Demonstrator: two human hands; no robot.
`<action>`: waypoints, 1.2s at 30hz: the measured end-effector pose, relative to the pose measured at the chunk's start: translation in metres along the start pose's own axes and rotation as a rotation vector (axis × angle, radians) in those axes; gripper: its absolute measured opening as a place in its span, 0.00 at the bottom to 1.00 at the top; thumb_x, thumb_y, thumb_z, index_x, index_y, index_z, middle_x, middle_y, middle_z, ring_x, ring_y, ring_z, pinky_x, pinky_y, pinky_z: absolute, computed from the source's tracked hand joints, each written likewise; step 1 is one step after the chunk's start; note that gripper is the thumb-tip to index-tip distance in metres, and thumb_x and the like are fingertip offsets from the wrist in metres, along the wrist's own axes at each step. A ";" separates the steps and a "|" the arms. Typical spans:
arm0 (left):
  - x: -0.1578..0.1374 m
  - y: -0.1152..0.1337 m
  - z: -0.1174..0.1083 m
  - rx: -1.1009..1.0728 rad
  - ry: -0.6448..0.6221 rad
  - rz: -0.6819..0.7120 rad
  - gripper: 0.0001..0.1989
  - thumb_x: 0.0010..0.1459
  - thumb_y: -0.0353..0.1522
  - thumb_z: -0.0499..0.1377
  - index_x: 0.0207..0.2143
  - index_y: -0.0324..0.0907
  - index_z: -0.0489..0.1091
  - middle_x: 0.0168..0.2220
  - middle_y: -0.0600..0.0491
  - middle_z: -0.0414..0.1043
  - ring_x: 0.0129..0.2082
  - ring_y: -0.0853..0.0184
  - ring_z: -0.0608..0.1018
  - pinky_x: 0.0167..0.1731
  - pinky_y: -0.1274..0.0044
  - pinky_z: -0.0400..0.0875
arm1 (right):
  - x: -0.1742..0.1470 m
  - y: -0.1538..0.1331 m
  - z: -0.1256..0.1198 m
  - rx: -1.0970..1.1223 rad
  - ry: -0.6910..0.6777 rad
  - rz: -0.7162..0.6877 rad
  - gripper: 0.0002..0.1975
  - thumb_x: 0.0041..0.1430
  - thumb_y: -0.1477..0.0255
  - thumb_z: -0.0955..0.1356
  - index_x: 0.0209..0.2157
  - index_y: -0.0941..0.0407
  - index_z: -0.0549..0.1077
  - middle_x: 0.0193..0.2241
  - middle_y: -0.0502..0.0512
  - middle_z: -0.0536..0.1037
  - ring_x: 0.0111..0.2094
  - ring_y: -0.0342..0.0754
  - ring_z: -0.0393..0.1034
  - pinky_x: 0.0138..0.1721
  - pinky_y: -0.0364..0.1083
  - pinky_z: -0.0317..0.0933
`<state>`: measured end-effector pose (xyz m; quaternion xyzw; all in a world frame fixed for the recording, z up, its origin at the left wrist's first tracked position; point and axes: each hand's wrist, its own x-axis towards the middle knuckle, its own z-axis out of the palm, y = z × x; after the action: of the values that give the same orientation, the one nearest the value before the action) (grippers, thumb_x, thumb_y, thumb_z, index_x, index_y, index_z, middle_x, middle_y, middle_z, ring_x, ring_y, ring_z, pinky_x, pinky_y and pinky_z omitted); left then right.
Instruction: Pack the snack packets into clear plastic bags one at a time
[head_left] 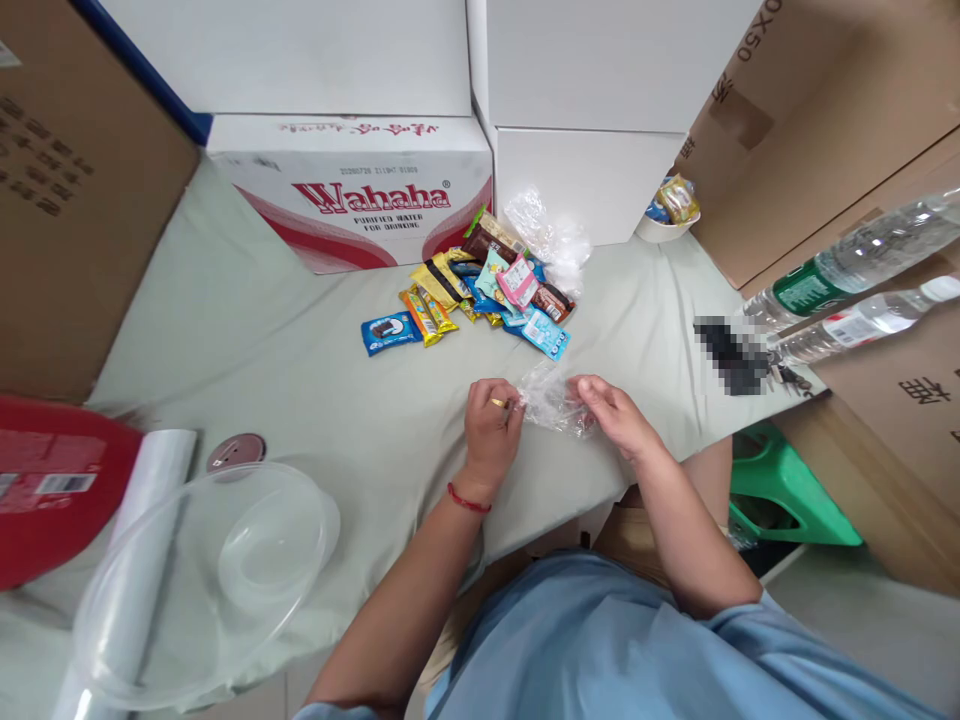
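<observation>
A crumpled clear plastic bag (553, 405) lies between my two hands near the front of the cloth-covered table (330, 390). My left hand (491, 425), with a ring and a red wrist cord, has its fingers curled and pinches the bag's left side. On the other side my right hand (611, 412) grips the bag's right edge between thumb and fingers. Just beyond the bag is a pile of small wrapped snacks (480, 285) in yellow, blue, pink and brown. Behind the pile rests a bunch of crumpled clear bags (551, 240).
A Wahaha water carton (360, 190) and white boxes (585, 180) stand behind. Right: a white bowl of snacks (667, 228), plastic bottles (847, 265), a green stool (795, 490). Left: a clear basin (300, 590), a plastic film roll (142, 540), a red object (60, 480).
</observation>
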<state>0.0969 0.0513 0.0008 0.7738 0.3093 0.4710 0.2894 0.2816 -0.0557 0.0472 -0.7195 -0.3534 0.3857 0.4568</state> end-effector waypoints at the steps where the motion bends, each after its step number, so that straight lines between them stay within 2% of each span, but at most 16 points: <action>1: -0.001 0.002 0.001 0.005 -0.011 0.043 0.06 0.63 0.27 0.60 0.33 0.45 0.68 0.36 0.52 0.71 0.39 0.63 0.72 0.42 0.71 0.69 | 0.002 0.001 0.003 -0.043 0.034 -0.027 0.27 0.56 0.45 0.73 0.45 0.53 0.78 0.42 0.57 0.82 0.44 0.53 0.76 0.45 0.50 0.69; 4: -0.003 0.006 0.002 -0.037 -0.050 0.079 0.08 0.62 0.26 0.61 0.31 0.45 0.66 0.35 0.52 0.71 0.39 0.63 0.72 0.42 0.71 0.67 | 0.010 0.005 0.013 -0.116 0.144 -0.092 0.21 0.54 0.52 0.75 0.40 0.54 0.77 0.36 0.54 0.81 0.38 0.50 0.74 0.44 0.49 0.68; 6: -0.001 0.007 0.000 -0.114 -0.050 -0.004 0.08 0.61 0.27 0.61 0.29 0.45 0.65 0.34 0.53 0.69 0.36 0.64 0.71 0.40 0.72 0.66 | 0.014 0.007 0.019 -0.058 0.218 -0.090 0.19 0.57 0.52 0.72 0.35 0.54 0.75 0.29 0.51 0.77 0.32 0.48 0.71 0.36 0.47 0.67; 8: 0.001 0.007 -0.002 -0.216 -0.017 -0.152 0.08 0.60 0.29 0.61 0.28 0.45 0.66 0.33 0.54 0.68 0.34 0.65 0.71 0.37 0.74 0.65 | 0.015 0.008 0.022 0.079 0.270 -0.054 0.19 0.57 0.51 0.72 0.34 0.53 0.73 0.27 0.49 0.75 0.27 0.47 0.68 0.28 0.45 0.63; 12: 0.006 0.005 -0.002 -0.502 0.019 -0.482 0.07 0.60 0.33 0.61 0.28 0.44 0.69 0.31 0.55 0.68 0.32 0.68 0.70 0.35 0.76 0.63 | 0.011 0.003 0.023 0.322 0.232 0.010 0.22 0.53 0.49 0.74 0.34 0.52 0.70 0.27 0.48 0.74 0.22 0.43 0.62 0.20 0.43 0.55; 14: 0.006 0.003 0.000 -0.627 0.021 -0.586 0.08 0.60 0.34 0.61 0.28 0.44 0.70 0.28 0.57 0.66 0.30 0.68 0.69 0.35 0.76 0.62 | 0.008 0.000 0.023 0.363 0.225 0.026 0.23 0.52 0.49 0.76 0.33 0.52 0.70 0.24 0.45 0.71 0.19 0.41 0.58 0.17 0.42 0.51; 17: 0.006 0.000 0.005 -0.708 0.044 -0.642 0.10 0.60 0.36 0.59 0.27 0.44 0.68 0.25 0.58 0.64 0.28 0.69 0.67 0.33 0.77 0.62 | 0.005 -0.003 0.023 0.375 0.219 0.023 0.23 0.50 0.49 0.77 0.32 0.53 0.71 0.21 0.43 0.66 0.17 0.38 0.52 0.15 0.41 0.46; 20: 0.006 -0.001 0.006 -0.777 0.050 -0.671 0.10 0.58 0.37 0.59 0.26 0.44 0.66 0.24 0.58 0.63 0.27 0.70 0.66 0.31 0.77 0.62 | 0.002 -0.004 0.022 0.414 0.226 0.016 0.24 0.49 0.49 0.78 0.31 0.53 0.72 0.21 0.42 0.65 0.17 0.37 0.51 0.15 0.40 0.45; 23: 0.007 0.001 0.002 -0.833 0.057 -0.668 0.06 0.51 0.35 0.61 0.30 0.44 0.69 0.31 0.55 0.68 0.32 0.68 0.70 0.33 0.77 0.65 | -0.002 -0.006 0.019 0.470 0.273 0.035 0.26 0.46 0.48 0.79 0.32 0.54 0.72 0.21 0.42 0.65 0.17 0.37 0.51 0.14 0.40 0.43; 25: 0.008 0.001 -0.002 -0.881 0.103 -0.655 0.09 0.49 0.35 0.62 0.34 0.45 0.69 0.40 0.52 0.71 0.39 0.65 0.73 0.35 0.76 0.68 | -0.004 -0.008 0.015 0.485 0.317 0.032 0.27 0.45 0.49 0.80 0.33 0.54 0.72 0.21 0.42 0.65 0.17 0.36 0.51 0.14 0.39 0.43; 27: 0.007 0.000 -0.004 -0.900 0.146 -0.617 0.11 0.51 0.36 0.63 0.38 0.46 0.69 0.46 0.50 0.70 0.43 0.64 0.74 0.36 0.76 0.70 | -0.007 -0.012 0.010 0.478 0.348 0.007 0.26 0.46 0.49 0.80 0.34 0.53 0.72 0.22 0.42 0.66 0.17 0.36 0.52 0.14 0.39 0.44; 29: 0.005 0.000 -0.003 -0.839 0.126 -0.537 0.13 0.56 0.39 0.64 0.41 0.46 0.68 0.46 0.50 0.69 0.44 0.63 0.74 0.40 0.74 0.72 | -0.009 -0.016 0.009 0.453 0.352 -0.025 0.25 0.48 0.50 0.79 0.34 0.53 0.71 0.22 0.42 0.66 0.17 0.36 0.53 0.14 0.39 0.45; 31: 0.002 0.002 0.000 -0.699 0.023 -0.414 0.20 0.59 0.46 0.65 0.48 0.46 0.68 0.48 0.48 0.69 0.48 0.61 0.74 0.46 0.71 0.73 | -0.010 -0.018 0.010 0.410 0.347 -0.050 0.24 0.51 0.50 0.77 0.34 0.53 0.71 0.22 0.43 0.67 0.18 0.37 0.54 0.14 0.39 0.46; 33: 0.000 0.004 0.002 -0.536 -0.061 -0.273 0.33 0.58 0.55 0.65 0.56 0.46 0.65 0.55 0.44 0.67 0.55 0.56 0.73 0.54 0.65 0.71 | -0.010 -0.019 0.013 0.358 0.354 -0.073 0.22 0.53 0.50 0.76 0.34 0.53 0.72 0.22 0.43 0.67 0.18 0.38 0.55 0.15 0.40 0.47; 34: -0.001 0.006 0.001 -0.451 -0.068 -0.202 0.38 0.56 0.58 0.65 0.60 0.46 0.63 0.58 0.42 0.65 0.59 0.54 0.71 0.57 0.62 0.70 | -0.010 -0.019 0.015 0.325 0.366 -0.087 0.22 0.55 0.50 0.76 0.34 0.53 0.72 0.21 0.43 0.67 0.18 0.39 0.55 0.15 0.40 0.48; 36: -0.002 0.009 -0.001 -0.285 0.004 -0.089 0.45 0.55 0.63 0.62 0.64 0.46 0.60 0.62 0.40 0.61 0.64 0.50 0.67 0.62 0.57 0.66 | -0.010 -0.017 0.016 0.242 0.393 -0.121 0.20 0.58 0.50 0.74 0.34 0.53 0.72 0.21 0.43 0.67 0.18 0.40 0.57 0.17 0.42 0.51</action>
<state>0.0969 0.0440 0.0066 0.7095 0.2738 0.4984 0.4162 0.2597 -0.0526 0.0609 -0.6980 -0.2515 0.2498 0.6222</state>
